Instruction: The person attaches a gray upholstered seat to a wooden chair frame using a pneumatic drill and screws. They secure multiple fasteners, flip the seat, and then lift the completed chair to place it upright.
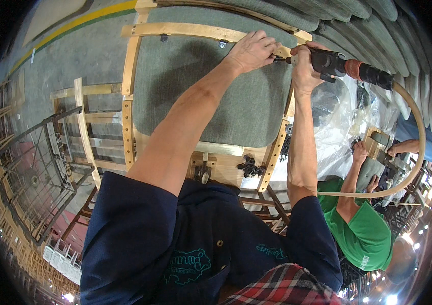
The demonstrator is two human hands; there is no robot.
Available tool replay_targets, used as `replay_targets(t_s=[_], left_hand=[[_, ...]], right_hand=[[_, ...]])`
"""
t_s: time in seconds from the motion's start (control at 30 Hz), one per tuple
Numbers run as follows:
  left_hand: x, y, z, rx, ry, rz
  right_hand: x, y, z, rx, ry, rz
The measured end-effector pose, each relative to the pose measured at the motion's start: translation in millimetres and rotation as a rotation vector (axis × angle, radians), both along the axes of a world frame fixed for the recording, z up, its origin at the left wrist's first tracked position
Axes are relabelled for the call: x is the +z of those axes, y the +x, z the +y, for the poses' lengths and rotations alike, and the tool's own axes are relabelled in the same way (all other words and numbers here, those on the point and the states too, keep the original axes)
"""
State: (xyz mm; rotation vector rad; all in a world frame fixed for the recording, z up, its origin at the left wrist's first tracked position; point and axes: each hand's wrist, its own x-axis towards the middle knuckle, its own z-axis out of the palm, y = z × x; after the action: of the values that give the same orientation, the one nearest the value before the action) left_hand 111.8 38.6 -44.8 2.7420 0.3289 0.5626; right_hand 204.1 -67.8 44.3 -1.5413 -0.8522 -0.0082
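Your drill (335, 65) is in your right hand (303, 71), its body beyond the fingers to the right and its nose pointing left toward the fingertips of your left hand (252, 52). The right fingers are closed around the front of the drill; the left ones are bent and bunched low at the rail (190, 31), just beside a small dark piece (279, 59) at the drill's tip, and you cannot tell from here whether they pinch it. Your left hand hides part of the rail, which carries two black clips (222, 44) (164, 37) farther left. Below both hands lies the grey pad (185, 101), inside the wooden frame, with a holed side bar (128, 132) along its left. Nearer you, a heap of black parts (249, 166) sits close to the frame's lower right corner. From the drill's rear, the hose (416, 112) loops right and back behind your right forearm. Clear plastic (332, 109) spreads to the right, below a row of grey cushions (378, 40), and a co-worker in a green shirt (360, 229) works beyond your right elbow; a metal rack (33, 178) stands off to the left
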Motion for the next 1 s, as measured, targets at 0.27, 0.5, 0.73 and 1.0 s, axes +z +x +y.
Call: replay_targets(t_s=[0.27, 0.5, 0.73, 1.0], left_hand=[[-1.3, 2.4, -0.3, 0.012, -0.009, -0.017], [-1.5, 1.4, -0.3, 0.01, 0.004, -0.059], [-4.4, 2.1, -1.6, 0.019, -0.011, -0.035], [-0.7, 2.0, -0.2, -0.004, -0.027, -0.033]], right_hand=[[1.1, 0.8, 3.4, -0.041, 0.006, 0.025], [-5.5, 0.8, 1.1, -0.009, 0.052, 0.072], [2.3, -5.3, 3.3, -0.006, 0.075, 0.062], [-2.3, 2.2, 0.6, -0.01, 0.01, -0.014]])
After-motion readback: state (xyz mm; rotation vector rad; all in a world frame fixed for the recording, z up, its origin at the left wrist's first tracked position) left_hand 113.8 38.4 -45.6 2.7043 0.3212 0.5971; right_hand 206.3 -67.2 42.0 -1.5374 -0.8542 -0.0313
